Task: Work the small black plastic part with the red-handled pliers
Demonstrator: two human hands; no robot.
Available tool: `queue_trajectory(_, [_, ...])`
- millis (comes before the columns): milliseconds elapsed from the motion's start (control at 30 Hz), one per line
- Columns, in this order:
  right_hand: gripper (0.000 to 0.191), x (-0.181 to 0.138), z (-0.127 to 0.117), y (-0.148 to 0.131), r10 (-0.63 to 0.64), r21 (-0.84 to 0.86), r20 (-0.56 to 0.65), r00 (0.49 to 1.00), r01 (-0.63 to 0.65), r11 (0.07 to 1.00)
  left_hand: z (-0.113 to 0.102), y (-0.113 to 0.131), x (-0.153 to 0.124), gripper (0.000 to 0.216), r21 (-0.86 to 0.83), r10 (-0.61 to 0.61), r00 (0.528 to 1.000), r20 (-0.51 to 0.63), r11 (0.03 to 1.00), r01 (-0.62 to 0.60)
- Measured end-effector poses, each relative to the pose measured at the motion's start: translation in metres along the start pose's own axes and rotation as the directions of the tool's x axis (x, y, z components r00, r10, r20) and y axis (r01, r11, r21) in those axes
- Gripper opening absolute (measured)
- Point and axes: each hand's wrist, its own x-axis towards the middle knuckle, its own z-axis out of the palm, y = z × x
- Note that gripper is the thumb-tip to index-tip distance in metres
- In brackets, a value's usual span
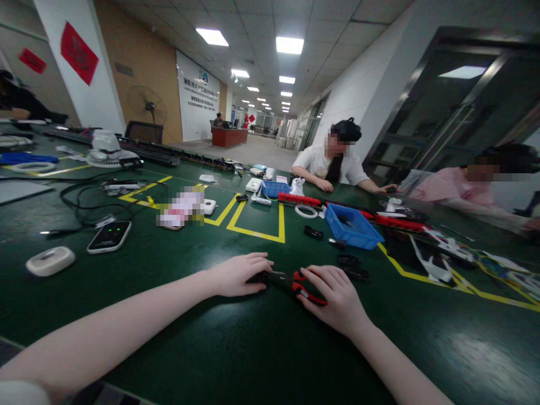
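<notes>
My right hand (335, 292) is closed around the red handles of a pair of pliers (295, 284). Their jaws point left and reach the fingertips of my left hand (242, 275). Between the left thumb and fingers sits a small black part (258, 277), mostly covered by the hand, so its kind is unclear. The jaws meet this part or lie right against it; I cannot tell which. Beyond my right hand, a bundle of black pieces (353, 267) lies on the dark green table (236, 354).
A blue bin (353, 226) holding dark pieces stands at the right, near a black clip-like piece (313, 232) and a white ring (306, 211). At left lie a phone-like device (109, 236), a white rounded device (50, 261) and black cables (71, 197). Two people sit across the table.
</notes>
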Motion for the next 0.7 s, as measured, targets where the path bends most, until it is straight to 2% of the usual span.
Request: queue_trajectory(700, [0.039,0.0008,-0.0014,-0.0001,-0.020,-0.041,0.007,1.000,0.020,0.999,-0.0001,0.0004,0.0007,0.035,0.018,-0.004,1.000,0.017,1.000,0.004])
